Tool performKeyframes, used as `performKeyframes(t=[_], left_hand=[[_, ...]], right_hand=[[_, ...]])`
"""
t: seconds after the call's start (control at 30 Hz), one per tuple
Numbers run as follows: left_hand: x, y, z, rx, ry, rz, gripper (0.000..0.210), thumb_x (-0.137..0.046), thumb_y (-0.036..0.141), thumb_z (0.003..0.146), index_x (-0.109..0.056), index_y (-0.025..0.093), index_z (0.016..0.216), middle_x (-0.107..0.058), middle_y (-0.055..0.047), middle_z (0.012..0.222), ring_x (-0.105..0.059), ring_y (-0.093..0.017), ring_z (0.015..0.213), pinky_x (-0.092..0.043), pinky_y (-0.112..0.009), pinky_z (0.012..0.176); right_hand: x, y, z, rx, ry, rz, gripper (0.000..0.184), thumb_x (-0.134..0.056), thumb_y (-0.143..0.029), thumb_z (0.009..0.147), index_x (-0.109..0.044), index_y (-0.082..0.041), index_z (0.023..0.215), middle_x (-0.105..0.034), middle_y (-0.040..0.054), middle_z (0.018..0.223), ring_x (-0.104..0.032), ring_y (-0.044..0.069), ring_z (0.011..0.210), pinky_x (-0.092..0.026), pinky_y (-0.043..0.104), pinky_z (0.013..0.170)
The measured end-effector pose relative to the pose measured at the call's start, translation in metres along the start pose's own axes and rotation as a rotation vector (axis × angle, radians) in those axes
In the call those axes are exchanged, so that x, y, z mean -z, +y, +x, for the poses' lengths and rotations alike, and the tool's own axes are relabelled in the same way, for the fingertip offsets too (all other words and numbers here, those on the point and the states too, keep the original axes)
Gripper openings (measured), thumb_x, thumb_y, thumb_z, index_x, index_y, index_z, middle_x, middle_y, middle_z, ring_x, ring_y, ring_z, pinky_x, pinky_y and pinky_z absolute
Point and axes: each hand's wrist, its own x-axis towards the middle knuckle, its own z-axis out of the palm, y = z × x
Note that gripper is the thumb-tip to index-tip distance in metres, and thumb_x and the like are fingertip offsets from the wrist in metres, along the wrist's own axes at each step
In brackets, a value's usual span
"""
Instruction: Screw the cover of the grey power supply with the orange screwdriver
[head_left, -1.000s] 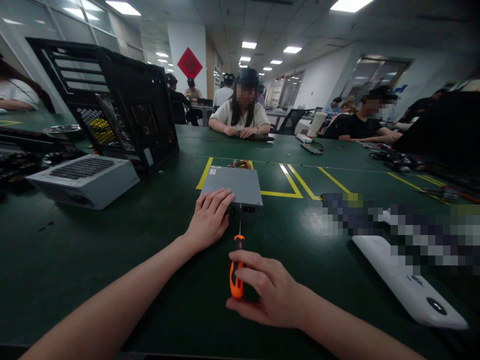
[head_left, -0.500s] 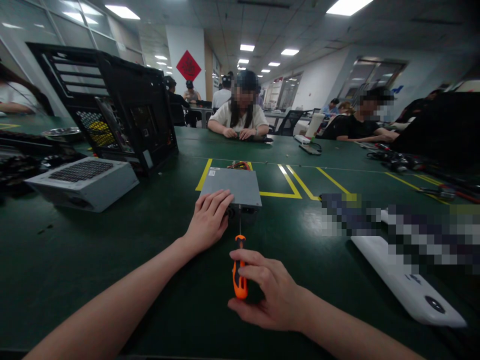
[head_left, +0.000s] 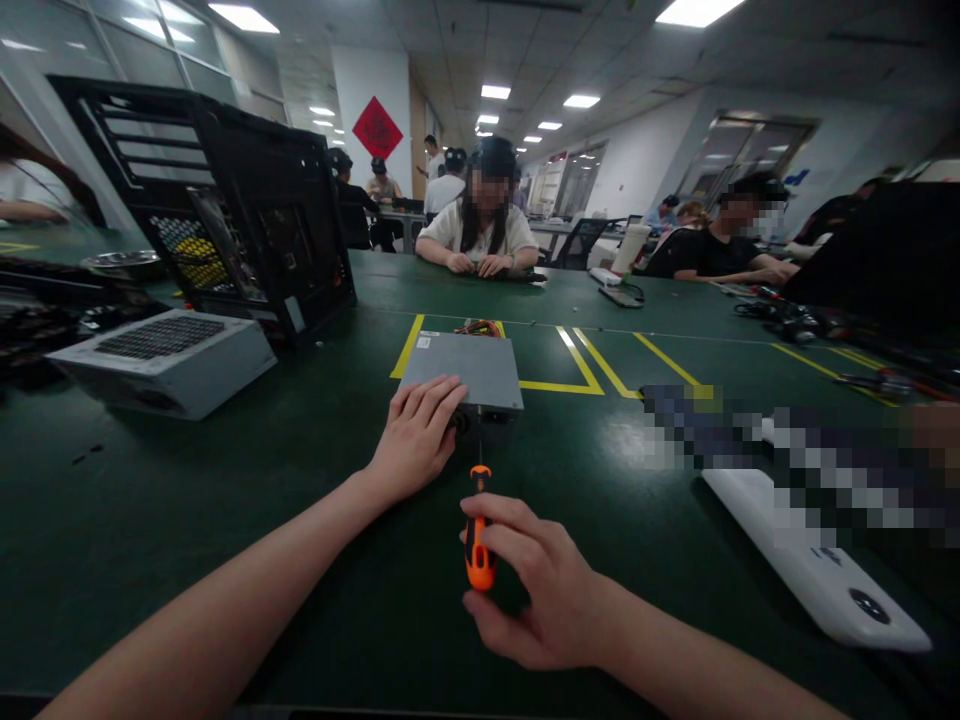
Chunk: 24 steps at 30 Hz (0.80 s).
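Observation:
A grey metal computer power supply (head_left: 476, 362) lies on the green table in front of me, a bundle of coloured wires (head_left: 480, 328) at its far side. My left hand (head_left: 424, 430) holds its near left corner, fingers together across the top; the thumb is hidden. In my right hand (head_left: 532, 580) is an orange and black screwdriver (head_left: 480, 555), with the fingers curled on its handle and the thumb tip below the handle's near end. The screwdriver's shaft points away from me to the supply's near face. Where its tip meets that face is too small to make out.
A second power supply (head_left: 165, 358) stands at left, with a black computer case (head_left: 247, 215) behind it. At right lies a white elongated device (head_left: 817, 565) near pixelated items. Yellow tape (head_left: 562, 387) marks the table. A person (head_left: 487, 215) sits opposite.
My right hand's fingers have shifted slightly on the screwdriver handle, and the thumb has moved a little to the right. My left hand and the power supply have stayed in place.

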Motion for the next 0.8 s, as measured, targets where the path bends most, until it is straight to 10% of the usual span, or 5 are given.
performKeyframes(t=[0.27,0.57,0.8], left_hand=[[0.000,-0.001,0.000,-0.002,-0.002,-0.008,0.048,-0.046,0.017,0.084,-0.038,0.020,0.130,-0.043,-0.007,0.135,-0.035,-0.023,0.126,-0.025,-0.041,0.103],[0.000,0.000,0.000,0.007,0.008,-0.004,0.047,-0.046,0.017,0.083,-0.039,0.020,0.129,-0.044,-0.008,0.135,-0.037,-0.024,0.125,-0.025,-0.041,0.103],[0.000,0.001,0.000,0.001,0.022,-0.009,0.048,-0.047,0.015,0.082,-0.040,0.019,0.129,-0.045,-0.009,0.134,-0.038,-0.024,0.124,-0.027,-0.042,0.102]], right_hand=[[0.000,0.002,0.001,0.095,0.074,-0.165,0.022,-0.058,-0.033,0.082,-0.048,-0.016,0.091,-0.066,0.0099,0.093,-0.062,0.010,0.061,-0.050,0.019,0.052],[0.007,0.000,0.003,0.073,-0.084,-0.173,0.027,-0.044,-0.029,0.087,-0.048,-0.017,0.110,-0.059,0.0130,0.100,-0.065,0.014,0.074,-0.052,0.021,0.055],[0.002,0.008,-0.002,0.015,0.096,-0.009,0.038,-0.055,-0.044,0.081,-0.039,-0.017,0.102,-0.063,0.0120,0.100,-0.065,0.015,0.087,-0.054,0.021,0.066]])
